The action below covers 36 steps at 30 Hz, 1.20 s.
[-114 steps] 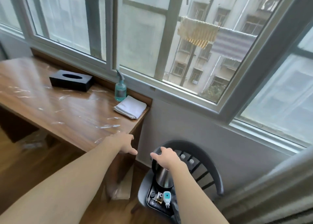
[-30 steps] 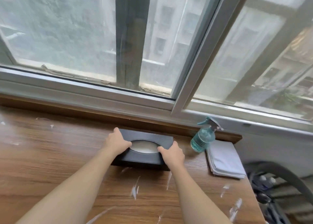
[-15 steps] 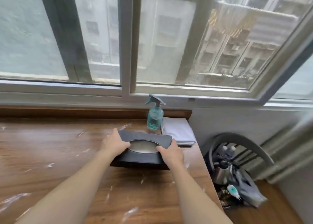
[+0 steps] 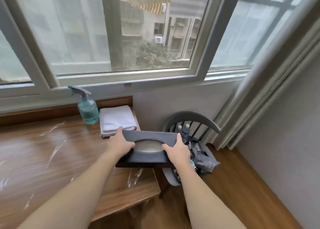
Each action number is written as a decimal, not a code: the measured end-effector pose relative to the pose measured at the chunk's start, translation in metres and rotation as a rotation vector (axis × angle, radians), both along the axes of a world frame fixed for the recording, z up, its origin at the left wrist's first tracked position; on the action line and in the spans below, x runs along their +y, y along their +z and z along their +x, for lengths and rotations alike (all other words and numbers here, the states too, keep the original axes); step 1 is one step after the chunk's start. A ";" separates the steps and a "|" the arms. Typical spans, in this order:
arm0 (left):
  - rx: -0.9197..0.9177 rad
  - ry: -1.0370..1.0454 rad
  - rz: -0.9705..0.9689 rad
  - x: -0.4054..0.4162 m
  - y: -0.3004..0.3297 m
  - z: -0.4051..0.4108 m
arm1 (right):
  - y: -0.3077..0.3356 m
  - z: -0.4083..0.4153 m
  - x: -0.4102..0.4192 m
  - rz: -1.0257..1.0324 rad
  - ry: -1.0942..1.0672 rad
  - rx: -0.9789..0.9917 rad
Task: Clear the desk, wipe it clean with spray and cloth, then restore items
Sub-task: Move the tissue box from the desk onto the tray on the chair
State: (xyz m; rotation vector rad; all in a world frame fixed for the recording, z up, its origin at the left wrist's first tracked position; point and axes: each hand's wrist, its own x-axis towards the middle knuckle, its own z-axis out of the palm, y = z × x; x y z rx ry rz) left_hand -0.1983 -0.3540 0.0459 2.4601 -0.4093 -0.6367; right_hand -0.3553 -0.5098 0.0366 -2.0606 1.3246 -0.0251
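Observation:
A black tissue box (image 4: pixel 149 155) with an oval opening is lifted over the right edge of the wooden desk (image 4: pixel 52 159). My left hand (image 4: pixel 121 144) grips its left end and my right hand (image 4: pixel 178 152) grips its right end. The box hangs partly past the desk, above a dark chair (image 4: pixel 192 117). A teal spray bottle (image 4: pixel 87 107) stands at the desk's back right corner. Beside it lies a folded white cloth (image 4: pixel 116 118). White smears streak the desk top.
The chair seat holds two water bottles (image 4: pixel 185 129), a grey bag (image 4: pixel 204 159) and small items, partly hidden by the box. A window runs along the back wall. Curtains (image 4: pixel 259 90) hang at the right. Wooden floor shows below the desk's edge.
Both hands have carried the tissue box rightwards from the middle of the desk, past the cloth, until it overhangs the desk's right edge above the chair.

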 end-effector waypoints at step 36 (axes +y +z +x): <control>0.307 0.102 0.078 -0.411 -0.177 -0.239 | -0.153 -0.214 -0.427 0.059 0.043 0.261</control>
